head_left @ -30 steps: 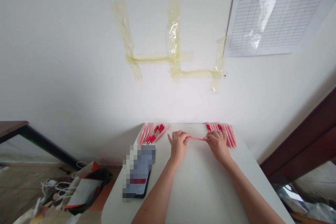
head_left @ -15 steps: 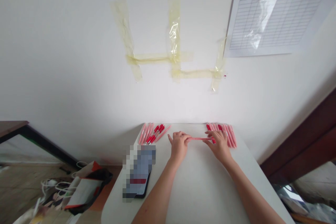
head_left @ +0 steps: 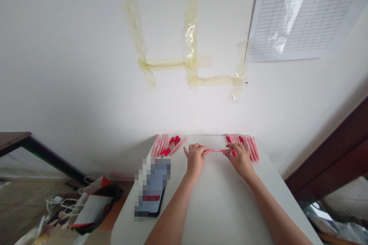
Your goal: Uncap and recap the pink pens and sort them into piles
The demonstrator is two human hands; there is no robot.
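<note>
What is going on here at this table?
A person holds one pink pen between both hands: the left hand at one end, the right hand at the other. A loose pile of pens lies at the far left of the table, a neat row of pens at the far right. A phone lies near the left edge.

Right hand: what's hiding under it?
Under the right hand lie one end of a thin pink pen, the white table, and part of the row of pink plastic pens; how many it covers is hidden.
</note>
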